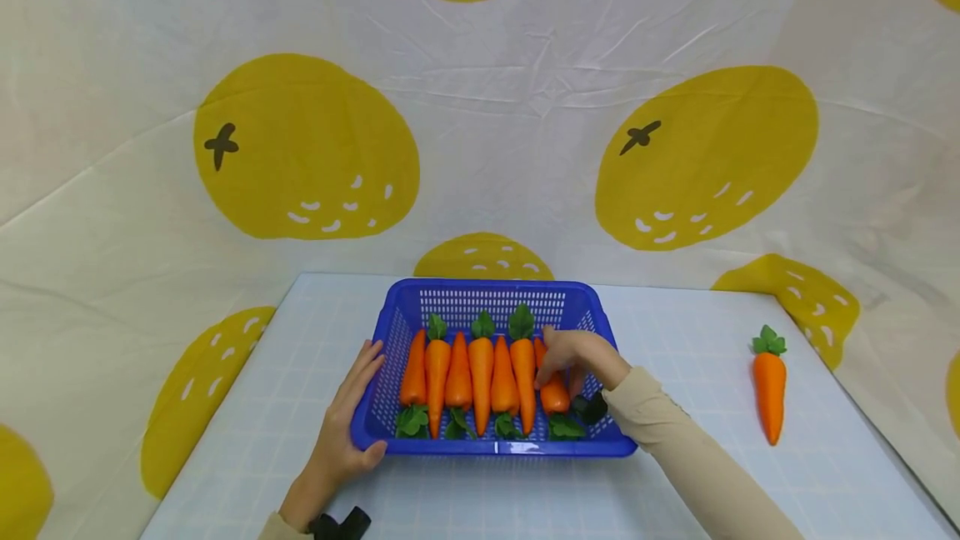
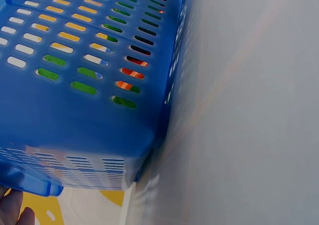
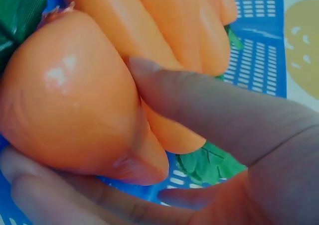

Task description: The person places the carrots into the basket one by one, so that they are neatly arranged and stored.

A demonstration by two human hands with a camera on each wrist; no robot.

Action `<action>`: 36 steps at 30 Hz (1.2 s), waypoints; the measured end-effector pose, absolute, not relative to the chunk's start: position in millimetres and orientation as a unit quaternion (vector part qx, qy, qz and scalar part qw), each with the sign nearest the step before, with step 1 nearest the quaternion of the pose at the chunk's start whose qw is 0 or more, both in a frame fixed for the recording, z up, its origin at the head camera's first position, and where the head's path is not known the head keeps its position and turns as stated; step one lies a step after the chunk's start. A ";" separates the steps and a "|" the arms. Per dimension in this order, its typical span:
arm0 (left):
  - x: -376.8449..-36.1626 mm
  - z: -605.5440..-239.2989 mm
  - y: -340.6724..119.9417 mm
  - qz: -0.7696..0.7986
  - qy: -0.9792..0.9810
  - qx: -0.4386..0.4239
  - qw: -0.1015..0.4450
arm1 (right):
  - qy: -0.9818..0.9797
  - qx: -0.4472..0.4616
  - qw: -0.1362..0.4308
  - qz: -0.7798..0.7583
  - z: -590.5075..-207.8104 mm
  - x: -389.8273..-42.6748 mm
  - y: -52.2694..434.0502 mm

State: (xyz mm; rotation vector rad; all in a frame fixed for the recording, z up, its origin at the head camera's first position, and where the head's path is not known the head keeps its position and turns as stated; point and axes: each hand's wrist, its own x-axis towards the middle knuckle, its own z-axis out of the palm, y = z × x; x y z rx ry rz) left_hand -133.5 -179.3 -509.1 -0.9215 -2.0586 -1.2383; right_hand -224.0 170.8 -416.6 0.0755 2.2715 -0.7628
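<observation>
A blue plastic basket (image 1: 435, 446) with slotted walls holds several orange carrots in a row, their green leaves pointing alternately toward the back and the front. At the row's right end lies a carrot (image 1: 555, 398) with its leaves to the front. My right hand (image 1: 583, 352) reaches over the basket's right side and holds this carrot, thumb on one flank and fingers on the other, as the right wrist view shows up close on the carrot (image 3: 75, 90). My left hand (image 1: 339, 430) rests against the basket's left side, fingers extended along the rim and thumb at the front corner.
One more carrot (image 1: 769, 394) lies on the right part of the table, leaves toward the back. The table (image 1: 690, 340) has a pale blue checked cover. Behind it hangs a whitish cloth (image 1: 510, 165) printed with large yellow fruits.
</observation>
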 end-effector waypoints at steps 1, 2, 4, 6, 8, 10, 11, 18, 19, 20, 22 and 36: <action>-133.4 -508.9 -179.4 -0.462 -0.768 -0.343 0.279 | 0.882 0.028 0.366 -0.295 -416.7 -224.1 171.1; -133.5 -508.6 -179.5 -0.462 -0.768 -0.344 0.279 | 0.882 0.026 0.369 -0.294 -416.9 -224.1 171.4; -133.1 -508.6 -179.5 -0.462 -0.770 -0.342 0.276 | 0.879 0.024 0.372 -0.297 -417.1 -223.9 171.8; -132.7 -509.2 -179.6 -0.463 -0.772 -0.340 0.274 | 0.878 0.015 0.374 -0.298 -417.3 -223.8 172.2; -132.4 -509.5 -179.4 -0.463 -0.773 -0.338 0.272 | 0.878 0.011 0.373 -0.299 -416.7 -223.6 172.8; -132.2 -509.4 -179.1 -0.463 -0.775 -0.336 0.270 | 0.880 0.007 0.371 -0.296 -415.6 -223.2 173.0; -132.0 -509.3 -179.2 -0.462 -0.777 -0.334 0.268 | 0.881 0.003 0.370 -0.295 -415.2 -222.9 172.9; -131.7 -508.1 -179.3 -0.460 -0.781 -0.329 0.265 | 0.888 -0.007 0.350 -0.298 -406.8 -217.1 170.1; -131.7 -507.9 -179.2 -0.461 -0.780 -0.331 0.265 | 0.890 -0.008 0.348 -0.296 -405.4 -216.3 170.0; -131.8 -507.6 -179.1 -0.461 -0.779 -0.331 0.265 | 0.891 -0.007 0.345 -0.294 -403.4 -215.7 169.8; -131.5 -507.5 -178.9 -0.461 -0.780 -0.331 0.265 | 0.894 -0.009 0.340 -0.291 -399.5 -214.8 169.8; -131.4 -507.8 -178.5 -0.460 -0.781 -0.328 0.266 | 0.899 -0.035 0.307 -0.311 -383.6 -208.2 178.0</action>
